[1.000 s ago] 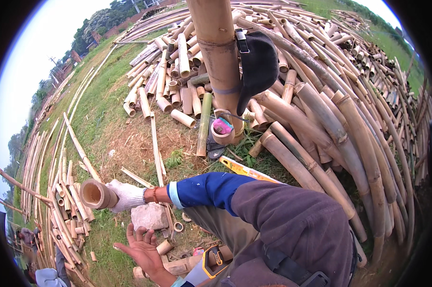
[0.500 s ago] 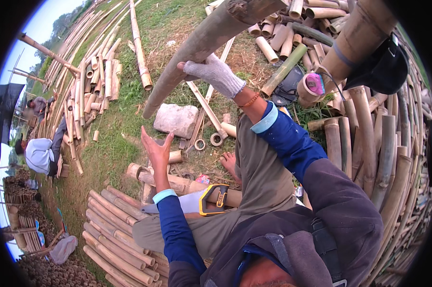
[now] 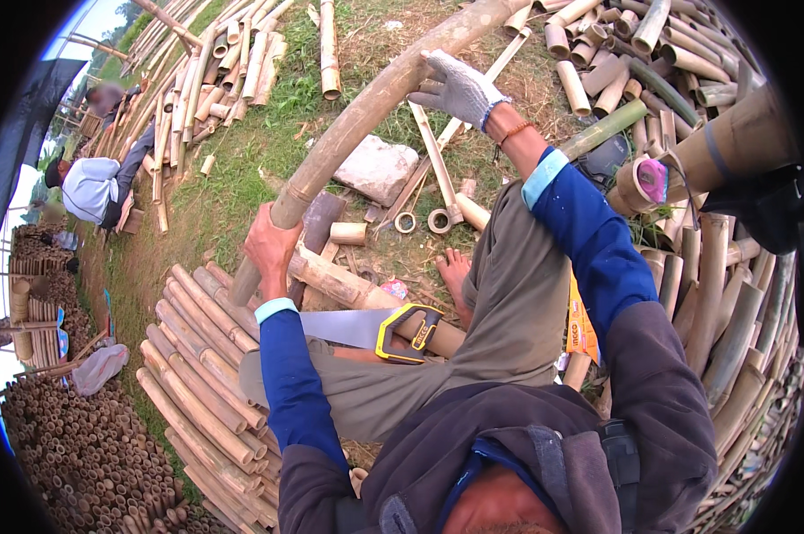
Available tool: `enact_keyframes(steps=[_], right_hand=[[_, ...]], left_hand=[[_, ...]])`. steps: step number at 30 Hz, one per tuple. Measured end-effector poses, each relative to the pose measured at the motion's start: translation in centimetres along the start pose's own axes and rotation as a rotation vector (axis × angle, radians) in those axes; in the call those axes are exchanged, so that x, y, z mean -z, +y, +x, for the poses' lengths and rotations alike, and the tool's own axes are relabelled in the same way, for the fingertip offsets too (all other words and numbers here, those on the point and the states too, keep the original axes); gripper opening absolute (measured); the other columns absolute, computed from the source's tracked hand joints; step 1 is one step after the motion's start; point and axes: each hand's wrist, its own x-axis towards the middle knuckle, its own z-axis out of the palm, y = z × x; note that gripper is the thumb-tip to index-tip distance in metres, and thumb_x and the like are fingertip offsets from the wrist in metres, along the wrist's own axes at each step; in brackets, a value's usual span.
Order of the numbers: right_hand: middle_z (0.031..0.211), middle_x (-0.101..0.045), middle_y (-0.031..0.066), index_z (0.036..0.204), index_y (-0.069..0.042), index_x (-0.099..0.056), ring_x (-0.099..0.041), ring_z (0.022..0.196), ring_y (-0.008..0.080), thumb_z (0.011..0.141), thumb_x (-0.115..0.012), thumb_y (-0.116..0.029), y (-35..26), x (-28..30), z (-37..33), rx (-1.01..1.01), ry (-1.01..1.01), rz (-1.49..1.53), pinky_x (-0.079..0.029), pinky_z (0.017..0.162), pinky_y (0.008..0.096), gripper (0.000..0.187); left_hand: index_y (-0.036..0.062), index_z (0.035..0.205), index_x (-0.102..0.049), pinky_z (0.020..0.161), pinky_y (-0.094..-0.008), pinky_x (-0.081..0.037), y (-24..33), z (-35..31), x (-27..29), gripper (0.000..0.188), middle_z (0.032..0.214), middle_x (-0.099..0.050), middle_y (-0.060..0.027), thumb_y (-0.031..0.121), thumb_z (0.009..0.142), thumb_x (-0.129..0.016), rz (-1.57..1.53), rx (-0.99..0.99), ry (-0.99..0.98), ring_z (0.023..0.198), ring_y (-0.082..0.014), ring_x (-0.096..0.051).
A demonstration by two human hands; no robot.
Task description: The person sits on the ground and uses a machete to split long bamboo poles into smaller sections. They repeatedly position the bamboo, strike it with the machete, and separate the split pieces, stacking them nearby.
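Observation:
A long bamboo pole (image 3: 371, 100) slants from the top edge down to the left, in front of me. My left hand (image 3: 272, 245) is bare and closed around its lower part. Against the pole higher up rests my right hand (image 3: 464, 87), in a pale knitted glove, its fingers stretched out rather than wrapped round. A handsaw (image 3: 408, 333) with a yellow and black handle lies by my bent leg, its blade pointing left, near a thick horizontal bamboo piece (image 3: 348, 283). The pole's lower end passes beyond my left hand over stacked bamboo.
Cut bamboo lengths (image 3: 202, 351) are stacked at the lower left. A pale stone block (image 3: 377, 169) and bamboo rings (image 3: 438, 221) lie ahead. More bamboo pieces (image 3: 611, 76) are heaped at the upper right. Another person (image 3: 90, 189) bends over at the far left.
My left hand has gone from open beside the pole to gripping it. The pole has shifted toward me and down-left. My right hand's grip has loosened, with its fingers now extended.

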Motion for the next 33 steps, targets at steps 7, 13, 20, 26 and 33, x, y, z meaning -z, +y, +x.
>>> enact_keyframes(steps=[7,13,20,26,33], right_hand=[[0.156,-0.056,0.0146,0.161,-0.015,-0.048,-0.077,0.113,0.0286,0.102,-0.073,-0.039,4.1,2.6,-0.4,-0.520,-0.052,-0.851,-0.066,0.096,0.0452,0.068],[0.144,-0.070,0.0207,0.144,-0.011,-0.068,-0.072,0.121,0.0418,0.093,-0.070,-0.038,8.5,13.7,-0.5,-0.615,-0.219,-2.205,-0.060,0.099,0.0503,0.058],[0.140,-0.067,0.0275,0.150,-0.011,-0.063,-0.067,0.130,0.0433,0.090,-0.073,-0.053,22.0,8.5,-7.3,-0.526,0.014,-1.876,-0.056,0.109,0.0497,0.074],[0.133,-0.070,0.0250,0.144,-0.006,-0.064,-0.067,0.129,0.0425,0.094,-0.072,-0.043,25.4,9.8,-9.5,-0.471,0.238,-1.908,-0.051,0.113,0.0516,0.062],[0.129,-0.069,0.0307,0.144,-0.010,-0.063,-0.065,0.126,0.0482,0.095,-0.061,-0.026,26.8,9.6,-8.8,-0.537,0.441,-1.623,-0.052,0.110,0.0544,0.052]], left_hand=[[0.0120,0.120,-0.076,0.088,-0.0522,-0.060,-2.3,-3.7,-2.3,0.064,0.110,-0.082,-0.0191,0.046,0.070,-0.098,0.209,0.248,-0.214,0.103,-0.0397,-0.078],[0.0127,0.123,-0.077,0.093,-0.0506,-0.060,-3.8,-5.4,-5.3,0.070,0.115,-0.082,-0.0192,0.052,0.069,-0.097,0.238,0.326,-0.311,0.107,-0.0400,-0.078],[0.0141,0.135,-0.074,0.097,-0.0492,-0.060,-6.4,-6.7,-6.0,0.085,0.123,-0.080,-0.0184,0.060,0.067,-0.096,0.224,0.449,-0.418,0.114,-0.0375,-0.077],[0.0135,0.139,-0.073,0.096,-0.0506,-0.060,-6.6,-6.9,-5.2,0.089,0.125,-0.080,-0.0194,0.061,0.067,-0.095,0.255,0.483,-0.394,0.116,-0.0383,-0.077],[0.0150,0.134,-0.074,0.092,-0.0521,-0.061,-7.4,-7.5,-5.5,0.081,0.115,-0.082,-0.0183,0.058,0.069,-0.097,0.242,0.498,-0.293,0.106,-0.0399,-0.079]])
